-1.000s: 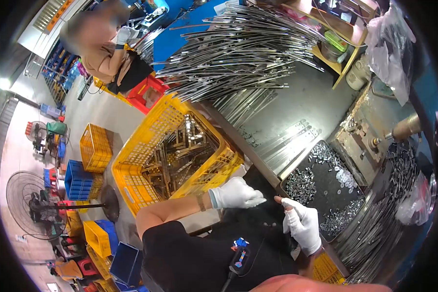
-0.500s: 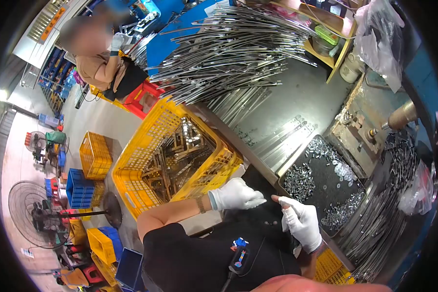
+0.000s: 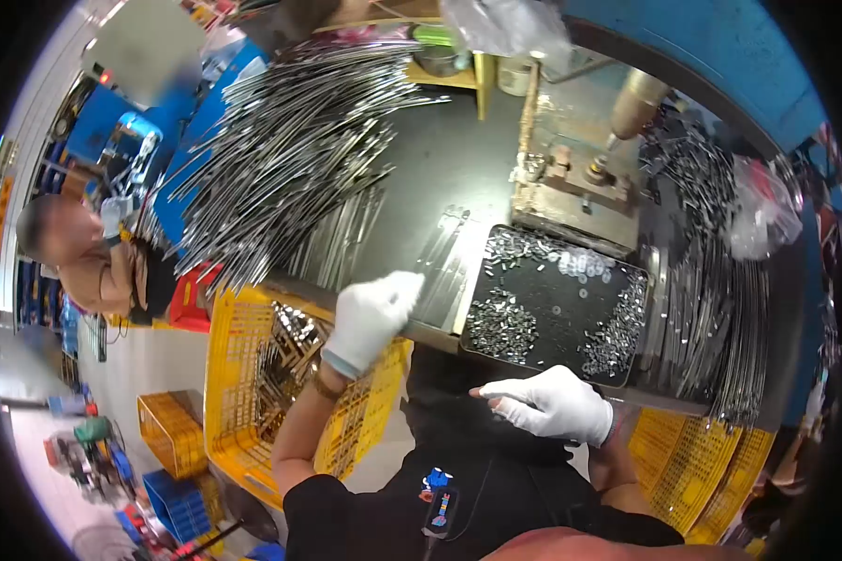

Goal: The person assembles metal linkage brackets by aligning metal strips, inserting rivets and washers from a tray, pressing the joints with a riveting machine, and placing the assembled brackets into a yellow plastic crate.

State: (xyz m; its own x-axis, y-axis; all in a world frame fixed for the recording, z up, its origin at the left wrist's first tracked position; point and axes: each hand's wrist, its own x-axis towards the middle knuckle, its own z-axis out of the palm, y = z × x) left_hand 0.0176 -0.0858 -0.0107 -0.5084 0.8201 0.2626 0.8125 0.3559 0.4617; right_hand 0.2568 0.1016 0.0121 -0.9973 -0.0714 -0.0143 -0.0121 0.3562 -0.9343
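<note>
My left hand (image 3: 374, 320), in a white glove, is over the front edge of the bench, close to flat metal strips (image 3: 447, 245). Its fingers are smeared by motion, so whether they grip anything does not show. In front of my body, my right hand (image 3: 554, 406) is gloved in white with bare fingertips. Its thumb and fingers are drawn together; anything between them is too small to make out. Just beyond it lies a black tray (image 3: 571, 323) with piles of small metal parts (image 3: 502, 325) and clear washers (image 3: 582, 266).
A bench press (image 3: 580, 178) stands behind the tray. Long metal rods (image 3: 290, 150) are heaped at left, more strips (image 3: 720, 318) at right. A yellow crate (image 3: 234, 393) of metal pieces is below my left arm. Another person (image 3: 98, 266) sits at far left.
My view has swung toward the bench. My left hand has moved away from my right hand, forward to the strips at the bench edge. The right hand stays before my body.
</note>
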